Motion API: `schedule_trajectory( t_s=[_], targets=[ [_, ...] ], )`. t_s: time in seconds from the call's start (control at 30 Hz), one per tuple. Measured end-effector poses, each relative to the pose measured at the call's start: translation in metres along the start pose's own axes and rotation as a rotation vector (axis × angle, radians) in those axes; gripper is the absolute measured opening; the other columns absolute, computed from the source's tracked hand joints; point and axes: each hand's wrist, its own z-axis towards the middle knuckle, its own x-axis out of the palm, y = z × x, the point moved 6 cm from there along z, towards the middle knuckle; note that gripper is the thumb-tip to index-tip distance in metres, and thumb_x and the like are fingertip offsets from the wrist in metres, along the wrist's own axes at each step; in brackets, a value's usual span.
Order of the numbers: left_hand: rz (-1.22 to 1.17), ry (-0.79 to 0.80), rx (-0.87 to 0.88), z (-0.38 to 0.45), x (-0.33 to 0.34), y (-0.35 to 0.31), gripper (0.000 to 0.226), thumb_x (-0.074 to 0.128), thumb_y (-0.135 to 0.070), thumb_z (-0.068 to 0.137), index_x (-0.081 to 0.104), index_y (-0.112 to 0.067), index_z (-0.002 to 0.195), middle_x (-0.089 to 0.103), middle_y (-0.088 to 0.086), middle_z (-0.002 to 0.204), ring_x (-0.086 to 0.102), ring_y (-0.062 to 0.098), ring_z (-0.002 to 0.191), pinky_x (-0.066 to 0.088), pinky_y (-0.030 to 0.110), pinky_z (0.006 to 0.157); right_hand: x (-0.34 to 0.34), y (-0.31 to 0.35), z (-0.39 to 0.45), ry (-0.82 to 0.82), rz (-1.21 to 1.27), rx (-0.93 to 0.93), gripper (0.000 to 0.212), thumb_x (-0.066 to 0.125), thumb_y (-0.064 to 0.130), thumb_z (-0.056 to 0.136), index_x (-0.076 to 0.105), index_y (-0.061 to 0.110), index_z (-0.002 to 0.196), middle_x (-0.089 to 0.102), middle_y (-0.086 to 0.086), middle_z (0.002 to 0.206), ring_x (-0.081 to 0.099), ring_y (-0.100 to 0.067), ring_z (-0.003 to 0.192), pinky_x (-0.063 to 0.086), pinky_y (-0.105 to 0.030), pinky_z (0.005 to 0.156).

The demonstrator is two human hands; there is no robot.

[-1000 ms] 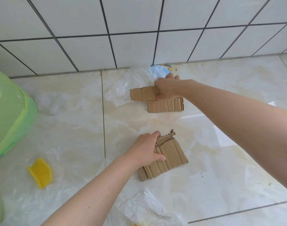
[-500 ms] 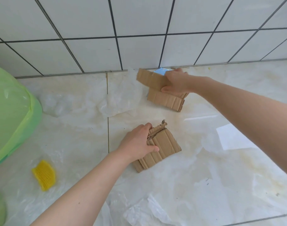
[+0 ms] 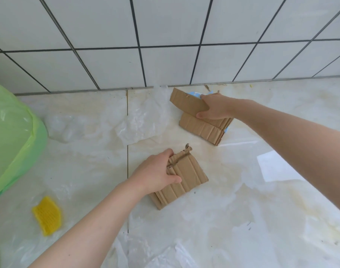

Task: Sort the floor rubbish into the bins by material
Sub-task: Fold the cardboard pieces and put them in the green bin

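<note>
Near centre: left hand (image 3: 155, 171) grips folded cardboard stack (image 3: 182, 178) by its left edge on the floor; far right: right hand (image 3: 213, 107) pinches 1 cardboard strip (image 3: 186, 103) above another cardboard pile (image 3: 203, 128); light, stiff, dry; edge grip likely suffices; green-bagged bin (image 3: 12, 142) far left.

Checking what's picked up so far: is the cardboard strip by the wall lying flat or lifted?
Lifted. The right hand pinches the cardboard strip, tilted above the cardboard stack.
</note>
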Motion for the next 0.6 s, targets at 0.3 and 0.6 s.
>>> schedule_trajectory(
  t_s=[0.3, 0.6],
  targets=[
    [-0.242, -0.207, -0.162, 0.003, -0.049, 0.037, 0.038, 0.08, -0.032, 0.071, 0.057, -0.023, 0.1, 0.066, -0.006, 0.094, 0.063, 0.014, 0.088, 0.052, 0.035, 0.077, 0.012, -0.001, -0.023, 0.002, -0.078, -0.053, 0.065, 0.063, 0.045, 0.084, 0.041, 0.012, 0.135, 0.021, -0.009, 0.153, 0.023, -0.038, 0.134, 0.03, -0.049, 0.103],
    [-0.419, -0.279, -0.238, -0.01, -0.047, 0.049, 0.033, 0.08, -0.027, 0.071, 0.058, -0.023, 0.096, 0.069, -0.005, 0.093, 0.066, 0.015, 0.086, 0.055, 0.038, 0.08, 0.018, 0.0, -0.017, -0.027, 0.015, -0.035, 0.051, 0.068, 0.036, 0.081, 0.047, 0.007, 0.117, 0.047, -0.017, 0.114, 0.047, -0.032, 0.108, 0.041, -0.035, 0.08]
  ],
)
